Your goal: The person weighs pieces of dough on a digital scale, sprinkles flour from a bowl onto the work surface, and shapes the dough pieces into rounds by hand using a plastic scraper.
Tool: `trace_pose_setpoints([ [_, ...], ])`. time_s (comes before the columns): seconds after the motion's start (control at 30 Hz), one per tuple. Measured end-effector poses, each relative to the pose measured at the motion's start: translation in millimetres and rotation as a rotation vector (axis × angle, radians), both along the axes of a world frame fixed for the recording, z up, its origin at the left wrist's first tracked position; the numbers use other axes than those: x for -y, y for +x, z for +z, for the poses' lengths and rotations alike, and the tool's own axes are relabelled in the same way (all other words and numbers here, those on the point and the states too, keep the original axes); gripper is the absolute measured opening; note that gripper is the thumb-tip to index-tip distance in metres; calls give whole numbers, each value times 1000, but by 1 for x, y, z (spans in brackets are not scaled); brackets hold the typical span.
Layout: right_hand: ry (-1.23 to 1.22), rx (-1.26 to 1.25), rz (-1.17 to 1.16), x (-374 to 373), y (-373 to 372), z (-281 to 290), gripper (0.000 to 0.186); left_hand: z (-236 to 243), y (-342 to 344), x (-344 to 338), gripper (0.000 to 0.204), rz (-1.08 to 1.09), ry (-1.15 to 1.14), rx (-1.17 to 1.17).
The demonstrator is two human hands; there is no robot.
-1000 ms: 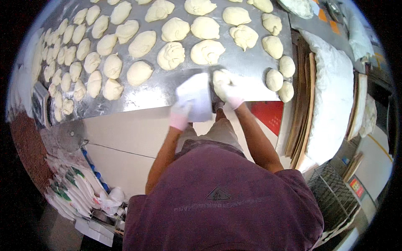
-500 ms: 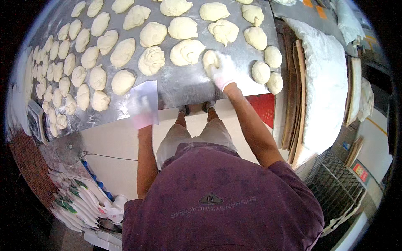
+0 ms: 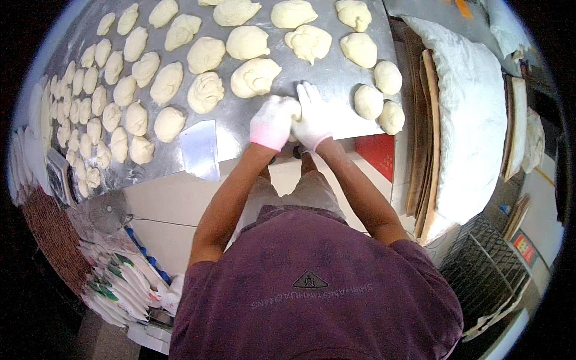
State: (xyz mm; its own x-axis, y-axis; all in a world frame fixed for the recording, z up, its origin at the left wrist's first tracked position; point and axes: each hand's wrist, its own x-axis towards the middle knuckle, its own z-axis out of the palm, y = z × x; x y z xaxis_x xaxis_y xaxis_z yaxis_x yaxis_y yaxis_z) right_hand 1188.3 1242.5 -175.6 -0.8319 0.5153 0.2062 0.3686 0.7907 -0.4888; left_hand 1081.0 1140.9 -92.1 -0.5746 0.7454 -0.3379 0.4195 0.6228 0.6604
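Note:
At the near edge of the metal table [image 3: 240, 132], my two hands meet in white gloves with pink cuffs. My left hand [image 3: 270, 123] is closed around a piece of dough [image 3: 296, 109], which is mostly hidden between the gloves. Against its other side lies my right hand [image 3: 313, 117], fingers stretched out flat. Just beyond my left hand sits a folded dough lump [image 3: 256, 78]. Left of my hands, a pale rectangular sheet [image 3: 201, 150] sticks out over the table edge. On the right, smooth round dough balls [image 3: 368, 102] are grouped together.
Rows of pale dough pieces [image 3: 166, 83] cover the table's left and far parts. Upright boards [image 3: 429, 144] and a large white cloth-like cover [image 3: 471, 126] stand at the right. A fan [image 3: 107, 211], packed bags [image 3: 120, 288] and a wire rack [image 3: 486, 270] are lower down.
My left hand has left the pale sheet and moved right to join my right hand at the dough. The right hand's piece has come nearer the table edge.

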Motion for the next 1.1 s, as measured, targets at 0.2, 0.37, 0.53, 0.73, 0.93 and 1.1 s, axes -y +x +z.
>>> trace_pose_setpoints([
  [0.2,-234,-86,133,3,7,10,59,-17,-4,6,54,96,58,103],
  [0.37,-344,125,323,6,27,26,64,-31,23,25,41,38,18,266],
  [0.53,-318,-22,139,-9,-4,38,62,-29,-2,8,39,-145,173,-150],
  [0.73,-118,-13,173,-13,-10,14,52,-27,1,-4,44,238,56,146],
  [0.93,-384,200,313,-17,17,50,49,-26,38,30,54,133,82,113],
  [1.1,-190,-32,154,1,-13,23,52,-40,0,0,30,381,61,248],
])
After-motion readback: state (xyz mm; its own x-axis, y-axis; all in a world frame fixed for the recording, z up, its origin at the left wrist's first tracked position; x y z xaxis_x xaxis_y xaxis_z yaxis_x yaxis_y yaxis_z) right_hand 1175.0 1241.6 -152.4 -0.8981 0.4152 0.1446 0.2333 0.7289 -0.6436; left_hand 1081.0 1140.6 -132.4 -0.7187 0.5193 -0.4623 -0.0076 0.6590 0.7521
